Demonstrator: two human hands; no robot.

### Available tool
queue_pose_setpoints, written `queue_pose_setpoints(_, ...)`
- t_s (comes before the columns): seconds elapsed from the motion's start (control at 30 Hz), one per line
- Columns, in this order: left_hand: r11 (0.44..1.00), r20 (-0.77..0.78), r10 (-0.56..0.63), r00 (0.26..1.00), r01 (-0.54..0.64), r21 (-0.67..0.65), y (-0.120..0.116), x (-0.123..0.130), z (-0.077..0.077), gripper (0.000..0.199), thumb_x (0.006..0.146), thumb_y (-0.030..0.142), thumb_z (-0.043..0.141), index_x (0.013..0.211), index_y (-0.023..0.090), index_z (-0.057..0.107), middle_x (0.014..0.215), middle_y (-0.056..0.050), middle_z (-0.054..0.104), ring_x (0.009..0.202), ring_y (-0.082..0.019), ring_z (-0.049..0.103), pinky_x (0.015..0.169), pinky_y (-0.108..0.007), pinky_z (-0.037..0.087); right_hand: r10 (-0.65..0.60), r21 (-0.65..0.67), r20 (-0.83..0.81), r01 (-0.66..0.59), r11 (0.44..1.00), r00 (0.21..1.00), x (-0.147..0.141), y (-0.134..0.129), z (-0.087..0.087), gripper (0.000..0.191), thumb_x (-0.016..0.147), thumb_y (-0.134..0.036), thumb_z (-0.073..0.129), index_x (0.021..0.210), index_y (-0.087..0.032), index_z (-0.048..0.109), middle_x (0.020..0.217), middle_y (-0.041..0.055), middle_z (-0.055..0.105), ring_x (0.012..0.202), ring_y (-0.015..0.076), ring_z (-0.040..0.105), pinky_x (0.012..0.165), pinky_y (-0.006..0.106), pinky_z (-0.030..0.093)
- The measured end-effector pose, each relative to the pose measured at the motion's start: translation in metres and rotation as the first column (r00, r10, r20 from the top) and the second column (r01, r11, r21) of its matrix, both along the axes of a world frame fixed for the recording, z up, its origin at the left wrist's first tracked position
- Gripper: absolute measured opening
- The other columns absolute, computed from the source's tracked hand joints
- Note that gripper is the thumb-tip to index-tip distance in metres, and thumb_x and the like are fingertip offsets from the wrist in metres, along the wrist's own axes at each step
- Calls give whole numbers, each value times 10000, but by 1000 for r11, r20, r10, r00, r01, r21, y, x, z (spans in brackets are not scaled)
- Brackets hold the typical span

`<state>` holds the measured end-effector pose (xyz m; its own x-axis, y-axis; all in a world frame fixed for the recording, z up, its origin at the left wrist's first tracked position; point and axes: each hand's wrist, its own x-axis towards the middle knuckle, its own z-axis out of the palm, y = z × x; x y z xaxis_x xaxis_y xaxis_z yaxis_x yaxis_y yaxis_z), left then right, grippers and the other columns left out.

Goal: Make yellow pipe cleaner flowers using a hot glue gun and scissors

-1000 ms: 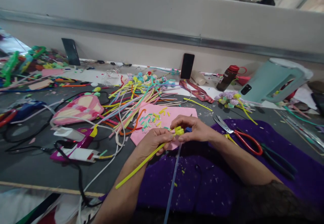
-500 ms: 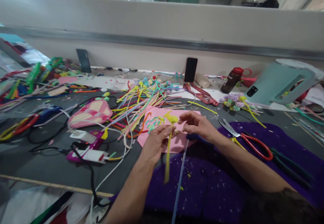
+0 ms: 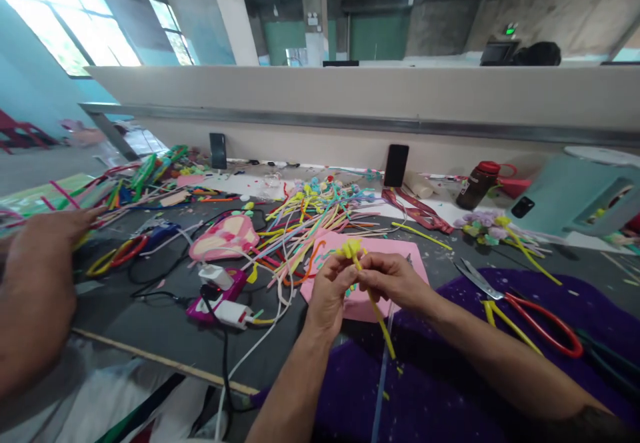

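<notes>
Both hands meet over a pink sheet (image 3: 413, 256) in the middle of the table. My left hand (image 3: 333, 289) pinches a yellow pipe-cleaner flower (image 3: 351, 248) just below its head. On the right side of the same piece, my right hand (image 3: 393, 276) is closed on its yellow stem (image 3: 383, 326), which slants down toward me. Small cut bits lie on the sheet, partly behind the fingers. Purple cloth (image 3: 425, 376) spreads under my right forearm, with a pale blue strip (image 3: 383, 389) running down across it.
Another person's arm (image 3: 40, 289) reaches in at the left. Red-handled scissors (image 3: 540, 319) lie on the right. Pipe cleaners (image 3: 310, 223) are heaped behind the sheet. A power strip (image 3: 220, 303) with cables sits left of my hands. A bottle (image 3: 477, 186) and a kettle (image 3: 575, 189) stand at the back right.
My right hand has come down from beside the flower onto its stem, which now slants right. Another person's arm has appeared at the left. The view has tilted up and shifted left.
</notes>
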<state>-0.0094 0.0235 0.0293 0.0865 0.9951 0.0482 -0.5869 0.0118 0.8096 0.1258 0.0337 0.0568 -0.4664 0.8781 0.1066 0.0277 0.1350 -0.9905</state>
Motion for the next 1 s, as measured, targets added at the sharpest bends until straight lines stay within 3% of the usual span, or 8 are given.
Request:
queue_pose_setpoints(0.1,993,29,-84,996,81,86,-2,-5,5,606,554,267,752,1122,180,560,1156,-114,569,1111,-268,480,864,-344,424,-72,178,159,43,983,985,12,-3,7,236,800,-364,550,730,-145,605,569,-33,509,431,51,415,427,184,321)
queue_pose_setpoints(0.17,987,34,-96,995,91,133,-3,-7,7,706,520,251,772,1176,200,515,1221,-115,526,1142,-278,452,877,-348,417,-123,330,276,26,944,953,19,-6,10,215,820,-329,531,754,-146,623,589,-21,525,480,66,438,463,193,327)
queue_pose_setpoints(0.27,980,14,-88,996,84,181,-3,-7,6,745,510,204,777,1197,221,490,1225,-109,521,1134,-269,461,894,-350,406,-197,522,395,-43,852,898,24,-10,8,200,833,-278,516,739,-142,628,621,3,563,542,85,479,507,199,338)
queue_pose_setpoints(0.33,976,-1,-75,997,74,205,-4,-6,4,736,509,192,778,1187,222,494,1187,-104,545,1118,-261,475,901,-357,401,-207,573,430,-88,815,879,23,-11,4,192,839,-268,511,760,-142,633,646,14,590,557,89,502,524,197,345)
queue_pose_setpoints(0.53,966,-49,-14,999,26,256,-7,-1,0,623,522,195,770,1105,202,549,1011,-76,629,949,-211,570,879,-363,410,-157,560,448,-139,817,880,18,-12,-7,208,848,-292,497,774,-149,628,655,10,602,546,87,503,516,190,343)
queue_pose_setpoints(0.73,958,-74,66,995,-42,285,-12,1,4,268,631,184,700,891,180,637,788,-33,649,849,-196,598,808,-349,443,-151,513,446,-114,851,882,13,-13,-13,205,848,-296,485,774,-151,610,637,-2,572,560,97,488,516,197,337)
queue_pose_setpoints(1.0,971,-42,41,998,-30,235,-13,2,3,138,712,195,636,848,171,639,701,-15,628,671,-127,575,686,-275,450,-101,467,438,-131,875,893,11,-14,-17,216,859,-287,460,727,-146,558,641,-5,519,575,94,459,535,200,342)
